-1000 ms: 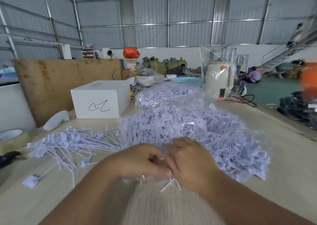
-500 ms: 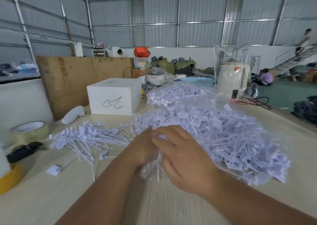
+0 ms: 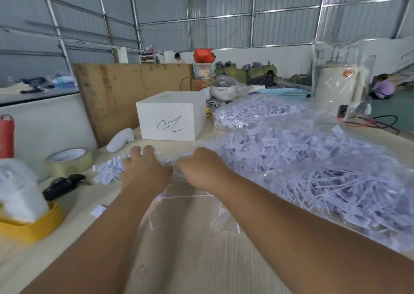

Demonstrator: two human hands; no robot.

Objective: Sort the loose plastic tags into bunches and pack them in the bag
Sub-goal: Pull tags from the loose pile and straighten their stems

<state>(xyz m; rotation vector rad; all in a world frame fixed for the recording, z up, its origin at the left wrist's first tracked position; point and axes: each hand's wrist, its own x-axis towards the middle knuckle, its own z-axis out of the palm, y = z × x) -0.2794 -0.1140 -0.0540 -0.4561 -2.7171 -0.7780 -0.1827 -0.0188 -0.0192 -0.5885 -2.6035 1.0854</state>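
Both arms reach forward over the table; left hand lies palm-down on the loose tags, fingers spread and fairly straight, pressing rather than gripping; right hand sits just beside it, back to camera, fingers curled under out of sight, so cannot tell whether it grasps tags or plastic; frame is motion-blurred. Loose tags lie in a low heap left of centre, partly under the left hand, one stray tag nearer the front. Big clear bag full of tags fills the right side of the table, its near edge just beside the right forearm; a second filled bag sits behind it. A flat clear plastic sheet lies between the forearms. White box stands behind the hands, well apart, a white controller near its left corner. Left edge is crowded: tape roll, black sunglasses, yellow tape with white foam on it. Open bare table in the front centre between and under the arms. Plywood board walls the back left
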